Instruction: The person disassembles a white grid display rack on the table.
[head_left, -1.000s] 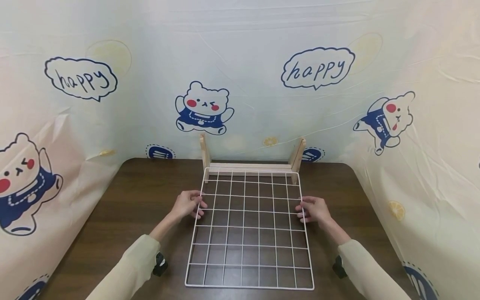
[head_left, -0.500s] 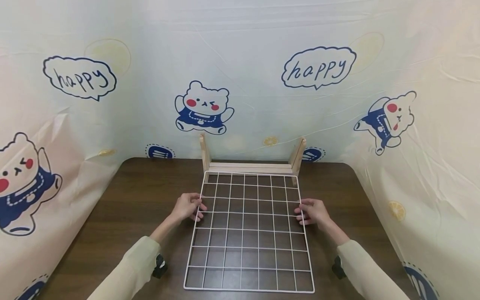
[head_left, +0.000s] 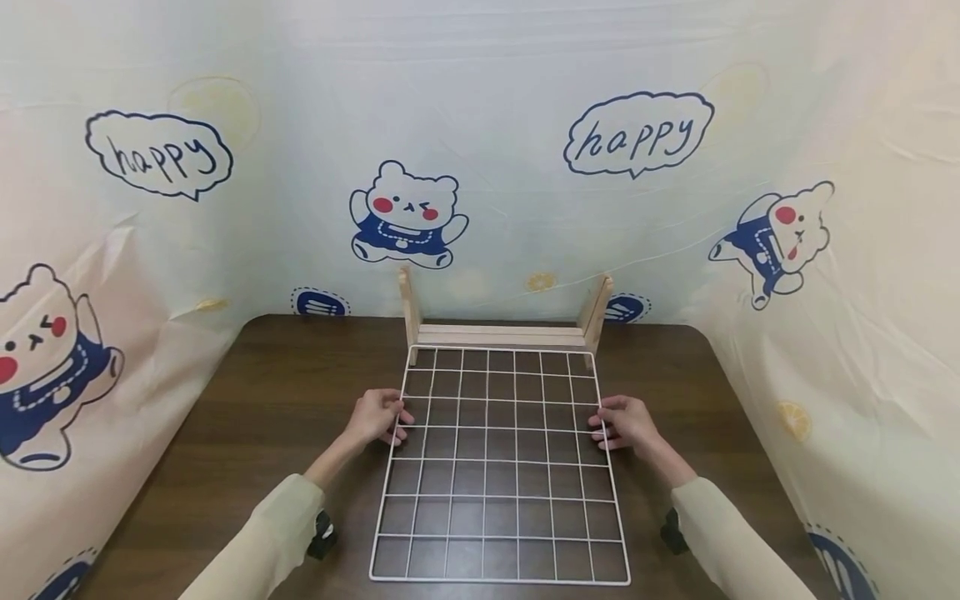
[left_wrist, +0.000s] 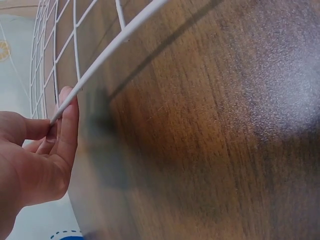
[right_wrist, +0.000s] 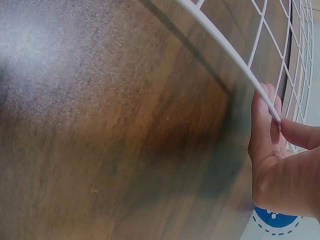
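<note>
A white wire grid panel (head_left: 501, 460) is held flat over the brown table between both hands. My left hand (head_left: 378, 417) pinches its left side rod, thumb above and fingers underneath. On the opposite side my right hand (head_left: 624, 422) grips the right rod the same way. In the left wrist view the rod (left_wrist: 107, 52) casts a shadow on the wood, with a gap below it. The right wrist view shows the right rod (right_wrist: 225, 45) likewise raised above its shadow. Behind the panel stands a light wooden frame (head_left: 501, 336) with two upright posts; the panel's far edge overlaps its feet in the head view.
The brown wooden table (head_left: 247, 433) has rounded far corners. A pale printed curtain (head_left: 510, 100) with bears and "happy" bubbles surrounds it at the back and sides. The frame stands close to the back edge, against the curtain.
The wire grid panel has come slightly toward the person and its far edge sits lower in view. Both hands have moved with it, keeping their grip. The wooden frame has stayed put.
</note>
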